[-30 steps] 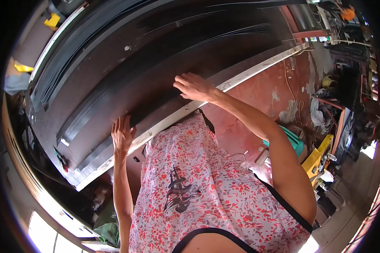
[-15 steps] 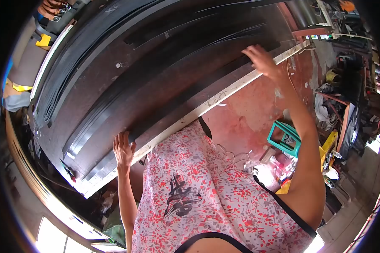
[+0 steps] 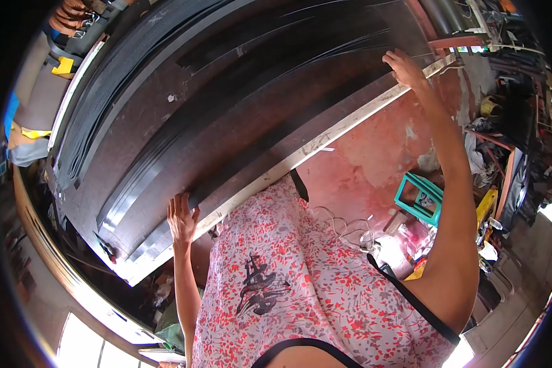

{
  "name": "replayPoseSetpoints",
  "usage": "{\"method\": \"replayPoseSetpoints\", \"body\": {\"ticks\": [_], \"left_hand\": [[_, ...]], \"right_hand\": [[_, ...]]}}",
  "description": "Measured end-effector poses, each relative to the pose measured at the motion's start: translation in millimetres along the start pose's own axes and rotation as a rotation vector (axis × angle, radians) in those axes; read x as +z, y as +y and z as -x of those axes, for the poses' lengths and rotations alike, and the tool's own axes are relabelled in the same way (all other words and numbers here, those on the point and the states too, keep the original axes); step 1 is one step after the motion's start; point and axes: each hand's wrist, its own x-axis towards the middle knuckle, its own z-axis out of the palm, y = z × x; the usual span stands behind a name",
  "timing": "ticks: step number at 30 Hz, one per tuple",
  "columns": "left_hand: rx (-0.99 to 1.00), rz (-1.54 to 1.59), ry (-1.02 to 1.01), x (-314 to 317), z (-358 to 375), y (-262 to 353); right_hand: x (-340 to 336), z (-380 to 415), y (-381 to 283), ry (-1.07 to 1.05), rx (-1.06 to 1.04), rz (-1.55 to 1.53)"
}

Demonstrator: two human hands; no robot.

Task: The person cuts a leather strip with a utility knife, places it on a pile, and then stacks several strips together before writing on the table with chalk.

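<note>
A long black strip (image 3: 270,138) lies along the near side of a big dark worktable (image 3: 184,73) with a pale front edge. My left hand (image 3: 181,218) rests flat on the strip's near end by the table's edge, fingers spread. My right hand (image 3: 406,67) is stretched far out to the right and presses on the strip's other end near the table's right corner. Several more black strips (image 3: 98,98) lie further back on the table. Neither hand is closed around anything.
Below the table is a red floor (image 3: 374,159) with a teal stool (image 3: 418,197), white cables (image 3: 343,228) and yellow items (image 3: 486,205). Clutter and racks fill the right side (image 3: 515,110). Yellow objects (image 3: 62,64) sit at the table's far left.
My right hand has slid along the strip from the middle of the table's front edge out to its right end. My left hand has stayed in place.
</note>
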Motion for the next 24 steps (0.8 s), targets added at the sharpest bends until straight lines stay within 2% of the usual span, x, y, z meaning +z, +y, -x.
{"method": "replayPoseSetpoints", "body": {"ticks": [6,10,21,24], "left_hand": [[0.005,0.001,0.018,-6,-4,5],[0.02,0.032,0.023,-2,-4,3],[0.089,0.032,0.034,3,-9,-9],[0.076,0.012,0.024,3,-9,-10]], "right_hand": [[10,5,-10,0.099,0.001,0.005],[9,9,-47,0.234,-0.139,-0.035],[3,9,-40,0.132,0.061,0.01],[3,6,-32,0.145,0.054,-0.017]]}}
